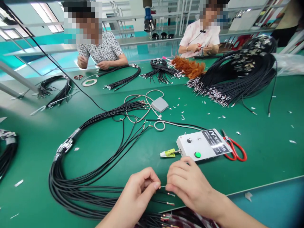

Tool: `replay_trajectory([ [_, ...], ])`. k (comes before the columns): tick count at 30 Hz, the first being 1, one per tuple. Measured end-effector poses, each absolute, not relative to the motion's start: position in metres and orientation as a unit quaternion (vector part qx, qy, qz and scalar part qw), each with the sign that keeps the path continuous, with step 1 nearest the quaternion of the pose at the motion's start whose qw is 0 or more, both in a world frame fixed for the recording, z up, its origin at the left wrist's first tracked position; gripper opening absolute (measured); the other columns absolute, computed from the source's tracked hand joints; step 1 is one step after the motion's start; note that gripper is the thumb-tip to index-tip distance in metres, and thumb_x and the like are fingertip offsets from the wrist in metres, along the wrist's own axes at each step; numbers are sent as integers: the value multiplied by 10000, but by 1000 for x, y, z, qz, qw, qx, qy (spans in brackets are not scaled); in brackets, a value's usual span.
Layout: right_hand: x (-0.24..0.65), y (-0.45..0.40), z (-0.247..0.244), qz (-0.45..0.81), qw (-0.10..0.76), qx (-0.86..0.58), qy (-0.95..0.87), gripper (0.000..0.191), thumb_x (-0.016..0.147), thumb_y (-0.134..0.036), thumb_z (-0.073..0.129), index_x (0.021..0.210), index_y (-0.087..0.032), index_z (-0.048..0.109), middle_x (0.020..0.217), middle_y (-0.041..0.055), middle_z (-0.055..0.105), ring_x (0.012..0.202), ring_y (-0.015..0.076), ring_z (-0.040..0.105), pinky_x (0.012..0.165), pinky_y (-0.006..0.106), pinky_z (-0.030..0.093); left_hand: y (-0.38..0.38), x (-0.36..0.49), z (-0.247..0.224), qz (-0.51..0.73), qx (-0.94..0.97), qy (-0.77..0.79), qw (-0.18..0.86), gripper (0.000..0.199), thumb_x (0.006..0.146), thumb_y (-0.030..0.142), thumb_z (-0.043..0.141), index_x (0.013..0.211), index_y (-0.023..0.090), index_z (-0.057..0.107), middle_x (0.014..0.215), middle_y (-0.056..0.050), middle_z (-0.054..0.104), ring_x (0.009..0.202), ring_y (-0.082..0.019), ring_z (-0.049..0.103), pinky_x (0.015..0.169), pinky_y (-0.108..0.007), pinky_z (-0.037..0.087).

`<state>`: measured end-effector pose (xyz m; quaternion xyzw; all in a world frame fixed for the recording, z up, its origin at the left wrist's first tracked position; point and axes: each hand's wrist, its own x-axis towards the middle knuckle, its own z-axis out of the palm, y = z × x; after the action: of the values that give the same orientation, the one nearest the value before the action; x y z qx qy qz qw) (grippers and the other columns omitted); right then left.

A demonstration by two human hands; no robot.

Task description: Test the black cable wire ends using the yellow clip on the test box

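My left hand [142,189] is closed in a pinch on the end of a black cable, mostly hidden by the fingers. A thin, pale wire [162,186] runs from its fingertips to my right hand [187,185], whose fingers are pinched on the wire's other end. Below them, more black cables [102,202] lie with stripped, coloured wire ends [170,203] pointing right. The bundle curves round on the left, wrapped with white labels [65,145]. Just beyond my right hand sits a white machine box [204,145] with a green button [197,155] and a yellow-and-white tip [168,153].
Red-handled scissors [237,151] lie beside the box. A grey pedal [160,104] with a coiled cord sits farther back. Large black cable bundles [237,72] and an orange fluffy heap [188,67] occupy the far right. Two people [102,47] work across the green table [261,136]; paper scraps are scattered about.
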<state>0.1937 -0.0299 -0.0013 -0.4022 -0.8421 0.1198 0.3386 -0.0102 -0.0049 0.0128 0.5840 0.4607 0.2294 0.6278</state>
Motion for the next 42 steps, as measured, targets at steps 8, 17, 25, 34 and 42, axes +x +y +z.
replay_trajectory([
  [8,187,-33,0,61,315,-408,-855,143,968,-240,569,837,-200,608,822,-27,718,861,134,618,818,345,305,-2,-5,7,226,597,444,628,213,853,326,580,694,189,547,611,36,489,569,-123,403,537,-231,328],
  [17,209,-2,-6,-75,223,-505,-830,72,888,-194,675,947,-191,635,971,18,742,1004,202,621,891,393,301,20,-1,2,259,595,477,592,204,832,341,568,698,189,539,595,49,445,537,-109,385,484,-210,295],
  [25,204,13,-14,-111,160,-498,-845,175,939,-65,513,905,-173,646,843,29,723,865,183,613,897,404,320,41,13,-9,280,625,501,529,183,835,312,543,701,188,532,592,55,458,522,-108,420,487,-207,328],
  [34,208,19,-8,-81,130,-498,-854,154,893,-60,582,873,-185,669,767,-15,709,796,164,604,968,421,286,48,19,-14,274,645,510,499,158,820,255,547,679,188,563,610,41,520,546,-123,478,513,-215,347],
  [42,208,17,-6,-61,134,-508,-848,118,887,-112,630,983,-173,660,941,23,754,931,207,648,1001,473,266,50,22,-17,254,658,513,489,166,834,278,518,697,190,547,617,44,500,552,-127,469,525,-224,335],
])
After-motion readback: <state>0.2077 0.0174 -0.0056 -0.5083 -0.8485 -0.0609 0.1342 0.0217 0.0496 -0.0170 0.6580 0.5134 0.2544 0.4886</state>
